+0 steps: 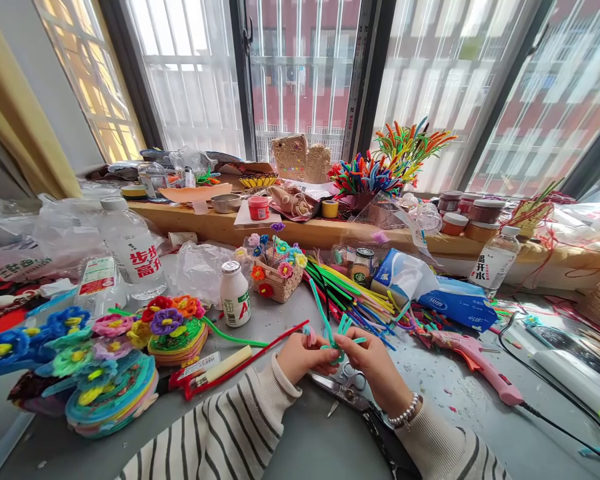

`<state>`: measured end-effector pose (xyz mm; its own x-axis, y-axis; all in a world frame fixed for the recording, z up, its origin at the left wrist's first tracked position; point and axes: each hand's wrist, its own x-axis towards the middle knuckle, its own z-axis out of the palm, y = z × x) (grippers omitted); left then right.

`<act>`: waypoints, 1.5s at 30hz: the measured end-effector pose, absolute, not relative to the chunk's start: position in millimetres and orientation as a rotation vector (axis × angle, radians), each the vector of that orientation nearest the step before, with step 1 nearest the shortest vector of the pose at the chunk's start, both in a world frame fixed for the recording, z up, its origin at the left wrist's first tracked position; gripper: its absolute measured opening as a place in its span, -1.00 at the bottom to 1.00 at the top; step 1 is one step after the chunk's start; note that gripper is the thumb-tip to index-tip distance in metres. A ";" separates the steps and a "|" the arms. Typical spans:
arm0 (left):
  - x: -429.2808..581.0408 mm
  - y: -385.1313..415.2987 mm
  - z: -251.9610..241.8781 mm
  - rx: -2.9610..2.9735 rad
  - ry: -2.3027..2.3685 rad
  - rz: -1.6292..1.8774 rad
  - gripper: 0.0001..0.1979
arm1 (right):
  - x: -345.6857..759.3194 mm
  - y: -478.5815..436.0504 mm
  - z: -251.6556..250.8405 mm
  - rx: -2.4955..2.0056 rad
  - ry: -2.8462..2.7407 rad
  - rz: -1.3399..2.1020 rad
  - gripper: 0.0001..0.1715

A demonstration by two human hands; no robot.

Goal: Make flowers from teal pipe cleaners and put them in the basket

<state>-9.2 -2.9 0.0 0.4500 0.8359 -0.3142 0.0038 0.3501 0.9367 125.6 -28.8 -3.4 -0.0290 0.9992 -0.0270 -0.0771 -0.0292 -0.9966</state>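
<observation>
A craft workroom: a pink plastic glue gun (480, 360), loose multicoloured fuzzy stems (350, 300) and bright fuzzy flowers (166, 321) crowd the grey surface (307, 437) (before tall, dark-framed windows (305, 80)).

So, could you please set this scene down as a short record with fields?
Left hand: pinching turquoise wires
Right hand: fingers on the same turquoise wires
Nearest tool: black-handled shears, lying below the hands
Right side: pink glue gun, on the table
Left side: fuzzy flowers in several colours
Beyond the hands: white bottle, flower basket, loose coloured wires
Surface: grey table
</observation>
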 end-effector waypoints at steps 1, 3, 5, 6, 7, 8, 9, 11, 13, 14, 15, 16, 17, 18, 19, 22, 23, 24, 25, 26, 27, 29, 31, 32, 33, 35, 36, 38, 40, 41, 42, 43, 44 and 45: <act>-10.6 -1.9 0.4 1.088 0.960 0.641 -0.70 | 126.1 -29.1 -1.8 -1.167 -1.187 1.291 -0.68; -12.7 0.0 0.6 1.097 0.951 0.609 -0.70 | 126.7 -29.5 1.2 -1.197 -1.248 1.290 -0.69; -13.3 1.0 -0.1 1.099 0.932 0.618 -0.71 | 127.0 -29.7 2.9 -1.221 -1.279 1.278 -0.69; -12.8 1.1 -0.7 1.094 0.916 0.640 -0.71 | 127.1 -29.6 3.0 -1.218 -1.268 1.275 -0.69; -11.9 0.8 -1.4 1.082 0.896 0.668 -0.71 | 127.2 -29.4 2.7 -1.207 -1.245 1.272 -0.69; -10.6 0.3 -2.3 1.063 0.878 0.700 -0.70 | 127.3 -29.2 2.0 -1.194 -1.217 1.265 -0.68; -9.2 -0.4 -3.2 1.038 0.868 0.736 -0.70 | 127.4 -28.9 1.2 -1.178 -1.191 1.258 -0.68; -6.4 -2.0 -5.0 0.986 0.867 0.798 -0.70 | 127.8 -28.2 -0.6 -1.147 -1.171 1.246 -0.69; -4.7 -3.1 -6.2 0.951 0.881 0.833 -0.69 | 128.3 -27.8 -1.6 -1.128 -1.196 1.228 -0.69; -4.5 -3.3 -6.4 0.952 0.889 0.840 -0.68 | 128.5 -27.7 -1.6 -1.131 -1.217 1.210 -0.69; -4.7 -3.1 -6.4 0.963 0.896 0.841 -0.68 | 128.6 -27.7 -1.3 -1.142 -1.241 1.177 -0.69; -5.3 -2.8 -6.2 0.980 0.902 0.836 -0.69 | 128.6 -27.9 -0.7 -1.158 -1.268 1.135 -0.68; -6.1 -2.2 -5.9 0.996 0.907 0.830 -0.70 | 128.4 -28.2 0.0 -1.172 -1.293 1.092 -0.69; -7.2 -1.6 -5.5 1.010 0.908 0.822 -0.71 | 128.1 -28.5 0.8 -1.178 -1.312 1.057 -0.69; -8.3 -0.9 -5.1 1.021 0.907 0.813 -0.72 | 127.7 -28.8 1.5 -1.175 -1.327 1.036 -0.69; -10.6 0.0 -3.9 1.055 0.902 0.782 -0.73 | 126.7 -29.4 3.1 -1.139 -1.341 1.063 -0.69; -10.9 -0.1 -3.2 1.070 0.904 0.772 -0.73 | 126.6 -29.5 3.5 -1.135 -1.338 1.079 -0.68; -11.0 -0.4 -2.4 1.085 0.906 0.765 -0.72 | 126.7 -29.6 3.8 -1.138 -1.336 1.091 -0.68; -11.0 -0.9 -1.4 1.097 0.909 0.759 -0.72 | 127.0 -29.6 4.3 -1.145 -1.336 1.097 -0.69; -11.0 -1.4 -0.3 1.111 0.908 0.751 -0.72 | 127.5 -29.7 4.9 -1.157 -1.341 1.102 -0.70; -11.0 -2.0 0.9 1.125 0.904 0.742 -0.71 | 128.0 -29.8 5.7 -1.173 -1.350 1.109 -0.72; -11.3 -2.8 2.8 1.156 0.888 0.718 -0.71 | 129.1 -30.2 7.5 -1.196 -1.371 1.128 -0.72; -12.0 -3.0 3.4 1.181 0.862 0.704 -0.71 | 129.7 -30.7 8.9 -1.199 -1.384 1.159 -0.72; -12.4 -2.9 3.2 1.188 0.848 0.703 -0.72 | 129.8 -31.0 9.1 -1.193 -1.384 1.178 -0.71; -12.9 -2.6 2.8 1.192 0.835 0.703 -0.72 | 129.7 -31.2 8.9 -1.183 -1.378 1.200 -0.71; -13.9 -2.2 1.7 1.208 0.813 0.698 -0.73 | 129.2 -31.4 7.6 -1.163 -1.342 1.257 -0.71; -14.4 -2.1 1.3 1.220 0.806 0.693 -0.74 | 129.0 -31.4 6.5 -1.155 -1.310 1.292 -0.71; -15.3 -2.1 1.0 1.243 0.792 0.686 -0.75 | 128.7 -31.0 4.6 -1.137 -1.241 1.378 -0.71; -16.0 -2.4 1.2 1.262 0.761 0.667 -0.76 | 129.0 -30.4 3.5 -1.114 -1.203 1.471 -0.71; -16.2 -2.5 1.3 1.266 0.745 0.655 -0.76 | 129.4 -30.1 3.6 -1.102 -1.202 1.505 -0.71; -16.2 -2.5 1.2 1.263 0.733 0.643 -0.76 | 129.9 -29.9 4.1 -1.093 -1.210 1.523 -0.71; -15.9 -2.5 0.8 1.256 0.725 0.634 -0.75 | 130.5 -29.8 5.0 -1.089 -1.222 1.525 -0.71; -15.3 -2.3 0.1 1.244 0.723 0.631 -0.74 | 131.1 -29.7 6.2 -1.091 -1.239 1.512 -0.71; -14.6 -1.9 -0.8 1.229 0.727 0.630 -0.73 | 131.7 -29.7 7.5 -1.101 -1.258 1.485 -0.70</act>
